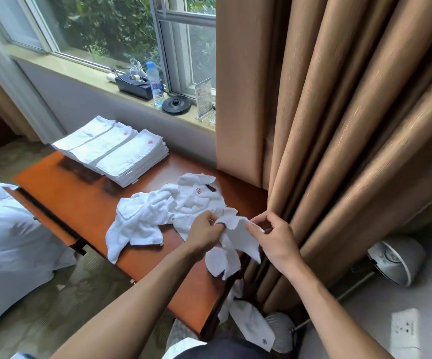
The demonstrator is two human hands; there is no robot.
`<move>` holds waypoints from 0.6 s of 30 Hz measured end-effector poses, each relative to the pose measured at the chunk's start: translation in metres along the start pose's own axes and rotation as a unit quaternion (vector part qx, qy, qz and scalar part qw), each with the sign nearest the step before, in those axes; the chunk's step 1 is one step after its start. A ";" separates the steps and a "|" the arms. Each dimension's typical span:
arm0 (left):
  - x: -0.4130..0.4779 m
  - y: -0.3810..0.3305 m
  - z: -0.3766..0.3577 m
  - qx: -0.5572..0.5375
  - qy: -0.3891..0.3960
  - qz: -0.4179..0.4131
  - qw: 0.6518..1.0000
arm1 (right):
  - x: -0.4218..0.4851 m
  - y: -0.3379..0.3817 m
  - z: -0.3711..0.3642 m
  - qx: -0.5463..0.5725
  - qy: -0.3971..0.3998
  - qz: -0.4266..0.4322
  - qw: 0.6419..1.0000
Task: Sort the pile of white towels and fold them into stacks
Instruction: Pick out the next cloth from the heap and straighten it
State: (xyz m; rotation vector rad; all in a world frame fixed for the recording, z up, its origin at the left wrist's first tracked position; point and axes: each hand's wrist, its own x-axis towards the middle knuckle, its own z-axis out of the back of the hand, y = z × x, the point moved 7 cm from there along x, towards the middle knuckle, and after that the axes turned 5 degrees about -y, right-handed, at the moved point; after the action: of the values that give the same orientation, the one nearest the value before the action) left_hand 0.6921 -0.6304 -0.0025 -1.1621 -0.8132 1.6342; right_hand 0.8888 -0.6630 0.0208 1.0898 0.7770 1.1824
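Above the near right edge of the glossy orange-brown wooden table (80,203), the person's left hand (204,230) and right hand (274,234) each pinch the top edge of a small crumpled white terry towel (235,239), which hangs between them clear of the table. The loose pile of rumpled white towels (157,213) lies on the table's middle, just beyond the hands. The neat stacks of folded white towels (116,149) sit at the table's far end.

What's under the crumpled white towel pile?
Only the orange wooden table shows around the crumpled white towel pile; anything beneath its middle is covered.
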 end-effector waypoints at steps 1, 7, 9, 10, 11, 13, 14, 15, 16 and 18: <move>-0.001 -0.001 -0.001 -0.036 -0.001 0.021 0.999 | -0.003 0.000 -0.005 -0.001 0.013 -0.002 1.000; -0.003 -0.004 -0.003 -0.109 -0.026 0.080 0.990 | -0.014 0.000 -0.025 0.016 0.055 0.000 0.998; -0.003 -0.001 -0.005 -0.131 -0.047 0.088 0.986 | -0.018 -0.003 -0.030 0.028 0.056 -0.001 0.998; -0.003 0.000 -0.006 -0.143 -0.059 0.090 0.984 | -0.019 -0.004 -0.032 0.031 0.057 -0.002 0.998; -0.003 0.000 -0.006 -0.151 -0.067 0.087 0.982 | -0.019 -0.006 -0.034 0.032 0.058 -0.003 0.998; -0.006 -0.003 -0.008 -0.165 -0.060 0.083 0.981 | -0.019 -0.009 -0.034 0.025 0.057 -0.004 0.998; -0.009 -0.002 -0.011 -0.171 -0.046 0.085 0.980 | -0.018 -0.009 -0.034 0.019 0.051 0.001 0.999; -0.011 -0.001 -0.016 -0.162 -0.023 0.092 0.982 | -0.018 -0.009 -0.033 0.016 0.043 0.005 0.999; -0.013 0.002 -0.021 -0.156 -0.002 0.103 0.982 | -0.017 -0.011 -0.033 0.018 0.034 0.003 0.999; -0.017 0.010 -0.030 -0.188 0.048 0.129 0.973 | -0.017 -0.017 -0.033 0.036 0.020 -0.018 0.999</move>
State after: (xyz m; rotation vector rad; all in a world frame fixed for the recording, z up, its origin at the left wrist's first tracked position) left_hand 0.7193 -0.6497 -0.0162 -1.6586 -0.9674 1.6570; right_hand 0.8602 -0.6713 -0.0067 1.1095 0.8724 1.1573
